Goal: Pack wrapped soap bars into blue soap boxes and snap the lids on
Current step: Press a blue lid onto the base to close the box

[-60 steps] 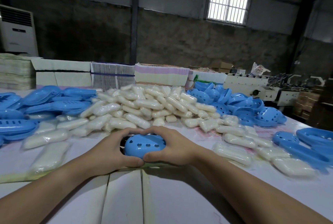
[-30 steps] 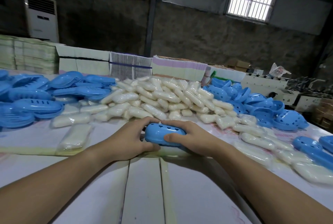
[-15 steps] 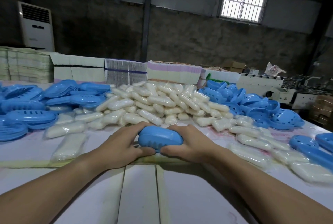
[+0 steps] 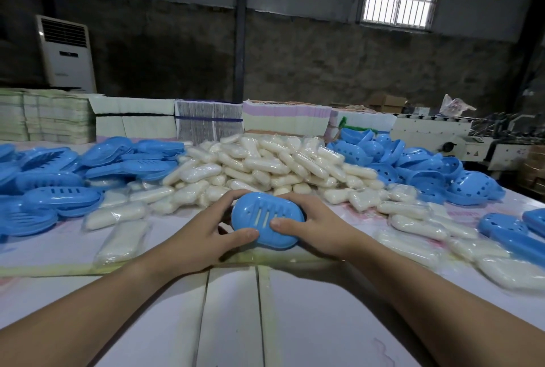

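A closed blue soap box (image 4: 267, 220) is held just above the white table (image 4: 233, 316), its slotted side turned up toward me; white soap shows through the slots. My left hand (image 4: 203, 234) grips its left end, thumb on the near face. My right hand (image 4: 312, 225) grips its right end, thumb pressing the slotted face. Behind them lies a big heap of wrapped soap bars (image 4: 265, 166). Slotted blue lids (image 4: 62, 177) are piled at the left, and blue box halves with heart holes (image 4: 436, 172) at the right.
Loose wrapped bars (image 4: 124, 239) lie left and right of my hands. More blue box parts (image 4: 513, 234) sit near the right edge. Stacks of flat cartons (image 4: 206, 124) line the table's far side. An air conditioner (image 4: 66, 53) and machinery (image 4: 460, 136) stand behind.
Both hands have kept hold of the box and turned it over: the side with heart holes faced up earlier, and now the slotted side faces me.
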{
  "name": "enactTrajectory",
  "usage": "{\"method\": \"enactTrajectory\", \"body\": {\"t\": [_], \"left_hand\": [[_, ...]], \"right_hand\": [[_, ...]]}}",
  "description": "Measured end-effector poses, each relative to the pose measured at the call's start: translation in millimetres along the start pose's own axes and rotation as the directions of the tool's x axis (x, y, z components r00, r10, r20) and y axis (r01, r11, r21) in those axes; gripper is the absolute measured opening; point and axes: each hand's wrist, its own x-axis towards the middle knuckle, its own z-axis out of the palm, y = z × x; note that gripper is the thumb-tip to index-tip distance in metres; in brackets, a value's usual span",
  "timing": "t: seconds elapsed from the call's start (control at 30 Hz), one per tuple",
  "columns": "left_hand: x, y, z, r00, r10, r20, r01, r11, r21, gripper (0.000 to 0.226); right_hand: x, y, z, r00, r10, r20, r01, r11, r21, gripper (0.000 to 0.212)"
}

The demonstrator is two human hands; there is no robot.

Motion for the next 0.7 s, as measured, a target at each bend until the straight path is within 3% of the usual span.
{"method": "enactTrajectory", "body": {"t": [0.2, 0.37, 0.5, 0.7], "left_hand": [[1.5, -2.2, 2.2, 1.000, -0.008, 0.006, 0.007, 0.996, 0.092, 0.049], [0.6, -5.7, 1.7, 0.999, -0.032, 0.034, 0.029, 0.997, 0.077, 0.045], [2.0, -3.2, -0.7, 0.997, -0.061, 0.042, 0.063, 0.997, -0.042, 0.044], [-0.6, -1.9, -0.3, 1.000, 0.026, 0.002, -0.025, 0.954, 0.299, 0.049]], "right_hand": [[-0.6, 4.5, 1.4, 0.996, -0.020, 0.083, 0.023, 0.999, -0.039, 0.048], [1.1, 4.1, 0.5, 0.998, -0.051, -0.037, 0.049, 0.997, -0.053, 0.047], [-0.5, 1.8, 2.2, 0.997, -0.065, -0.036, 0.064, 0.998, -0.022, 0.048], [0.8, 0.5, 1.3, 0.993, -0.110, -0.043, 0.104, 0.987, -0.125, 0.056]]}}
